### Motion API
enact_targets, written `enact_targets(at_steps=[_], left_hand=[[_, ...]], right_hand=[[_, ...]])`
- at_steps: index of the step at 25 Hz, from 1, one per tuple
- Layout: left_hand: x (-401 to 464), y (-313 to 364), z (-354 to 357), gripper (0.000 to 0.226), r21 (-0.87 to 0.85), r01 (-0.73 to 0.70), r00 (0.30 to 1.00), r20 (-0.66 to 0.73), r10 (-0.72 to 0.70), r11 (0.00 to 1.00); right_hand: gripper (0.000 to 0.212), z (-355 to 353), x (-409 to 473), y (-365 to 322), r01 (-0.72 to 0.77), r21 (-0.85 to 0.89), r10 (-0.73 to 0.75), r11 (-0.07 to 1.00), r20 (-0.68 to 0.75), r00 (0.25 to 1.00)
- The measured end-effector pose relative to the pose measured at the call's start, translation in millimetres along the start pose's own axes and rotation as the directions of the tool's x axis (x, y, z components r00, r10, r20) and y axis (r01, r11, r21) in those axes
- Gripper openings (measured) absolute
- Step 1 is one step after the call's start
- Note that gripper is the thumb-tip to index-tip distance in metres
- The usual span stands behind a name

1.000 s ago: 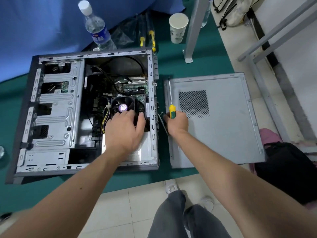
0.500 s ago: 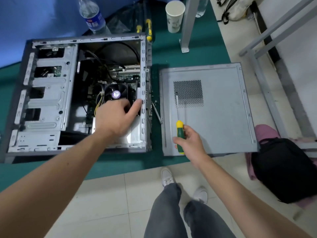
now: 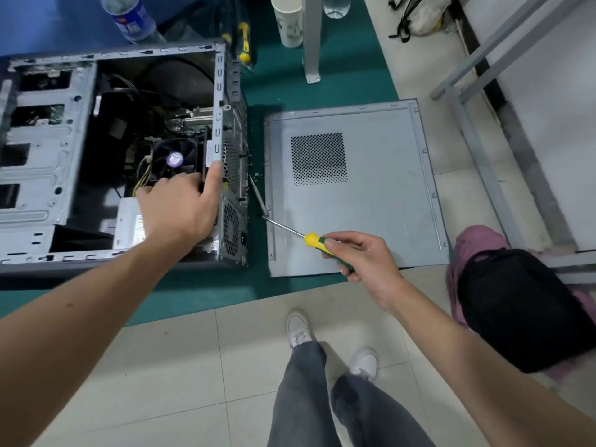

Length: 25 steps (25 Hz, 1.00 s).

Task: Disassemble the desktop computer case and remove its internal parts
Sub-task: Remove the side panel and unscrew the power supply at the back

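The open grey computer case (image 3: 48, 150) lies on its side on a green mat. Inside I see a black CPU fan (image 3: 174, 159) with a purple hub, cables and a silver power supply (image 3: 127, 221). My left hand (image 3: 180, 208) rests over the power supply, thumb up against the case's rear wall. My right hand (image 3: 361, 256) grips a yellow-and-green screwdriver (image 3: 311, 240). Its tip points left at the case's rear panel (image 3: 233, 195), near a second thin tool (image 3: 258, 196) leaning there. The removed side panel (image 3: 380, 204) lies flat to the right.
A water bottle (image 3: 130, 17), a paper cup (image 3: 290, 22), a grey metal post (image 3: 311, 37) and another yellow-handled tool (image 3: 243, 41) stand beyond the case. A black bag (image 3: 522, 308) on pink cloth sits at the right by a metal frame (image 3: 467, 124). My legs and shoes (image 3: 298, 330) are below.
My right hand swung the screwdriver from pointing away over the side panel to pointing left at the case's rear. The view shifted right. My left hand stayed inside the case.
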<state>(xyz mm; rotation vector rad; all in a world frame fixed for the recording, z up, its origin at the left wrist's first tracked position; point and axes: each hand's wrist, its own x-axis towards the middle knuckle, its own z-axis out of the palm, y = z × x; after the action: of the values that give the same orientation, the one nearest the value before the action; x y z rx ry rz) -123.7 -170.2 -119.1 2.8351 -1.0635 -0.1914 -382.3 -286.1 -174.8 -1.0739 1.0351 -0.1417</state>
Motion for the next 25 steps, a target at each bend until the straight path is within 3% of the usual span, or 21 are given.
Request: enact_targets(at_steps=[10, 18, 25], left_hand=[[0, -4, 5, 0.079, 0.0, -0.038, 0.997, -0.061, 0.038, 0.999], [-2, -1, 3, 0.077, 0.003, -0.041, 0.998, -0.046, 0.041, 0.999], [-1, -1, 3, 0.078, 0.023, -0.032, 0.999, -0.031, 0.033, 0.999]], right_hand=[[0.008, -3, 50, -4, 0.058, -0.026, -0.054, 0.998, 0.152, 0.987], [0.011, -9, 59, 3, 0.055, 0.005, -0.055, 0.998, 0.188, 0.981], [0.034, -5, 64, 9, 0.027, 0.019, -0.031, 0.999, 0.222, 0.975]])
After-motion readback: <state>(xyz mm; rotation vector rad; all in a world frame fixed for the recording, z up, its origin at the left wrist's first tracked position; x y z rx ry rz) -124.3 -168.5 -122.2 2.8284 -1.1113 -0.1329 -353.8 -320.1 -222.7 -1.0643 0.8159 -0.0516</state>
